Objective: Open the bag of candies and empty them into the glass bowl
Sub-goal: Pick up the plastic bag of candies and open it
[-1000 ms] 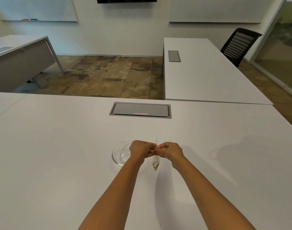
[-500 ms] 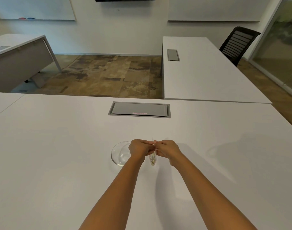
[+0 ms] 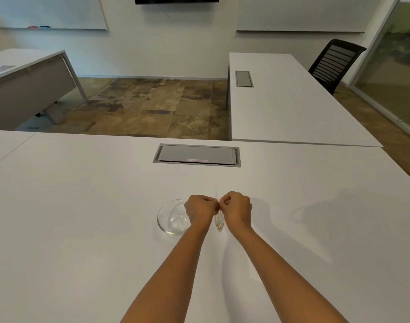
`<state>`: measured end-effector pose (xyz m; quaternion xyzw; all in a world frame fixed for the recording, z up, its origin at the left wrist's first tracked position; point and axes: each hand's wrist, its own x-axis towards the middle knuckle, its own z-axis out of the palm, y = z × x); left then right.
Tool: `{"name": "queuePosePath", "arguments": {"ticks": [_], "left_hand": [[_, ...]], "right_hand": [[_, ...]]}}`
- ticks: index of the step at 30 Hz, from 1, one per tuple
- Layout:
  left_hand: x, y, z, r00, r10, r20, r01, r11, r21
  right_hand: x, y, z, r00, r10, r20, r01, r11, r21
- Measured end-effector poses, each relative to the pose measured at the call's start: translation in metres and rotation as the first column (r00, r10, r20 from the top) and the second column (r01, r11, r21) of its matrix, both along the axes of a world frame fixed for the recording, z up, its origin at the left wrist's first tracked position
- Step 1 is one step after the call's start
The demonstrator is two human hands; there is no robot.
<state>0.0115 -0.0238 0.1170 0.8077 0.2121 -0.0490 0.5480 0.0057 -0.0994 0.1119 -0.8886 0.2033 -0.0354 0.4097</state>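
A small clear plastic bag of candies [image 3: 219, 223] hangs edge-on between my two hands, a little above the white table [image 3: 83, 217]. My left hand [image 3: 200, 209] pinches one side of the bag's top and my right hand [image 3: 237, 208] pinches the other side, knuckles almost touching. A few yellowish candies sit at the bag's bottom. The clear glass bowl [image 3: 170, 217] stands on the table just left of my left hand, which hides part of its right rim. Nothing shows inside the bowl.
A grey cable hatch [image 3: 196, 155] is set flush into the table beyond my hands. A second white table [image 3: 292, 108] stands to the far right with a black chair [image 3: 334, 64] behind it. Another desk [image 3: 24, 73] is at the far left.
Both hands with the bag have shifted slightly away from me and apart a touch. The bag hangs a bit closer to the bowl's side. The bowl has not moved.
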Motion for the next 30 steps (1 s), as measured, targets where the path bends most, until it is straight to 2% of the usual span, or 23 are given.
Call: {"name": "queuePosePath", "arguments": {"ticks": [10, 12, 15, 18, 23, 30], "left_hand": [[-0.001, 0.005, -0.003, 0.998, 0.043, 0.044, -0.05, 0.982, 0.183], [-0.001, 0.008, -0.004, 0.998, 0.053, 0.046, -0.06, 0.981, 0.184], [-0.001, 0.009, -0.004, 0.996, 0.049, 0.08, -0.063, 0.981, 0.185], [-0.001, 0.006, -0.002, 0.993, 0.024, 0.117, -0.047, 0.98, 0.193], [-0.001, 0.008, 0.003, 0.99, -0.001, 0.141, -0.03, 0.975, 0.222], [0.0, 0.021, 0.005, 0.987, -0.073, 0.144, 0.031, 0.96, 0.279]], "right_hand": [[0.002, 0.0, -0.001, 0.999, -0.032, -0.034, 0.027, 0.991, -0.135], [0.001, -0.002, 0.002, 0.999, 0.016, -0.052, -0.027, 0.979, -0.201], [-0.002, -0.002, 0.002, 0.986, 0.164, 0.005, -0.157, 0.95, -0.269], [-0.002, 0.001, 0.0, 0.957, 0.292, -0.005, -0.284, 0.927, -0.247], [0.007, -0.002, 0.002, 0.961, 0.213, -0.18, -0.257, 0.924, -0.282], [0.011, -0.004, 0.001, 0.978, 0.13, -0.165, -0.182, 0.916, -0.357]]}}
